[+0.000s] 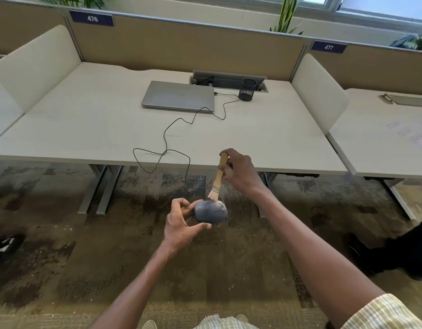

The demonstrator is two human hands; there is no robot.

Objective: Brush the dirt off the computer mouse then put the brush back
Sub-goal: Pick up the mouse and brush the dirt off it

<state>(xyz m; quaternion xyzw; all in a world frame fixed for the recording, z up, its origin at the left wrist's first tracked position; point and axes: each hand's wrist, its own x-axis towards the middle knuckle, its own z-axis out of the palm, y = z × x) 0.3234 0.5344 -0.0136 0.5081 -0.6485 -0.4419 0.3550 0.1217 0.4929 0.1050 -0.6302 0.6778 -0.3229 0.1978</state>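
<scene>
A person is holding a dark computer mouse (211, 212) out over the carpet, in front of the desk (288, 148), with the left hand (181, 222) curling thumb and fingers around its rear end. The right hand (238, 172) is gripping the wooden handle of a small brush (218, 176) just above it, bristles pointing down and touching the mouse's far upper edge, where pale dust is showing. The brush is standing nearly upright, its handle leaning slightly away from the body, while the mouse is lying crosswise, its long axis running left to right. The mouse's cable (166, 143) is trailing up across the desk to a closed laptop (179, 96); a black mesh cup (247, 90), likely the brush's home, is standing well beyond, nearer the right hand.
</scene>
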